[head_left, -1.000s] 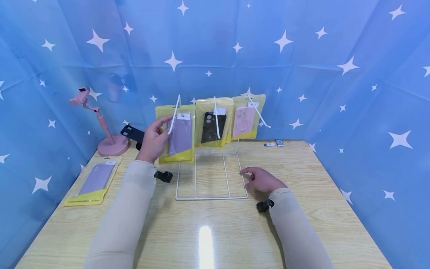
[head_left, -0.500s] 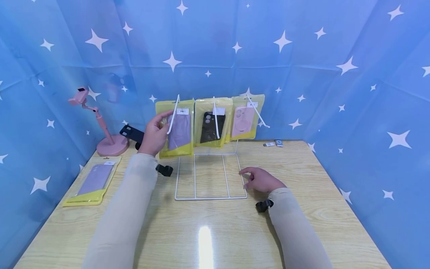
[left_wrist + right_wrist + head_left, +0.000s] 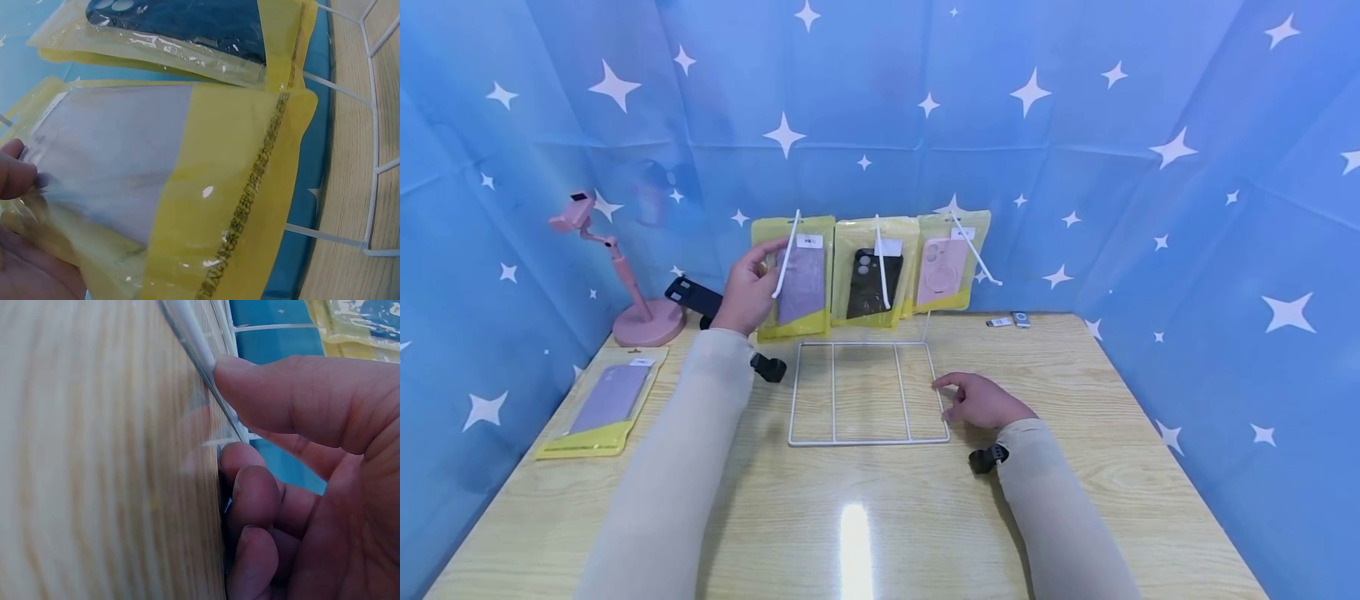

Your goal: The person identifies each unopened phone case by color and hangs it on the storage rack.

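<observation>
On my head feed, the left hand [image 3: 747, 286], just left of centre, pinches the left edge of the purple-case pouch [image 3: 803, 296], which stands upright at the leftmost white hook [image 3: 786, 260]. To its right hang the black-case pouch [image 3: 863, 293] and the pink-case pouch [image 3: 943, 271]. Lower right of centre, I see the right hand [image 3: 988, 402] at the right side of the wire rack [image 3: 868, 442].

My left wrist feed shows fingertips at the left edge, gripping the pouch's clear part.

On my right wrist feed, the thumb presses the rack's wire at upper centre, with the lower fingers curled beneath.
</observation>
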`<action>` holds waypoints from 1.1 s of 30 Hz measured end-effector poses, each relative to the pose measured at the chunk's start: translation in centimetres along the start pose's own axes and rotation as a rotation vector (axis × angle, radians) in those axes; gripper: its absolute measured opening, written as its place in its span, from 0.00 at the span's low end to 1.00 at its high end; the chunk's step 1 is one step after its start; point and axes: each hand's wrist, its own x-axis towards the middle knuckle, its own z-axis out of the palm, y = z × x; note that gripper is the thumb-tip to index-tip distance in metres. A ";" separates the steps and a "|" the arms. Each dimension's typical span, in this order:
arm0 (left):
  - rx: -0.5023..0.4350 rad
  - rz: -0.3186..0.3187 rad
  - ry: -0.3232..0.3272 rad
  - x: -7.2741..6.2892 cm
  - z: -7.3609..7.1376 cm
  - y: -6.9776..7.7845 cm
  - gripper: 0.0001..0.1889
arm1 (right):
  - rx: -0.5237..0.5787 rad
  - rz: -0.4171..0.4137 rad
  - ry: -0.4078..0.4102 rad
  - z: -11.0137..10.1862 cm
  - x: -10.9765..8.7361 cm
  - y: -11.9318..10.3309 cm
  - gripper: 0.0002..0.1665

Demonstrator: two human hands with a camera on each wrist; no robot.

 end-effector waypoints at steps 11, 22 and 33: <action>0.031 -0.007 -0.064 0.1 -0.3 -0.1 0.24 | -0.011 -0.009 -0.002 0.1 0.3 0.1 0.32; 0.109 0.059 -0.081 -0.9 -1.0 -1.5 0.24 | -0.007 0.006 0.012 0.0 0.1 0.1 0.32; 0.077 0.084 -0.072 -2.4 -1.9 -3.3 0.23 | 0.005 -0.002 0.001 0.0 0.2 0.0 0.32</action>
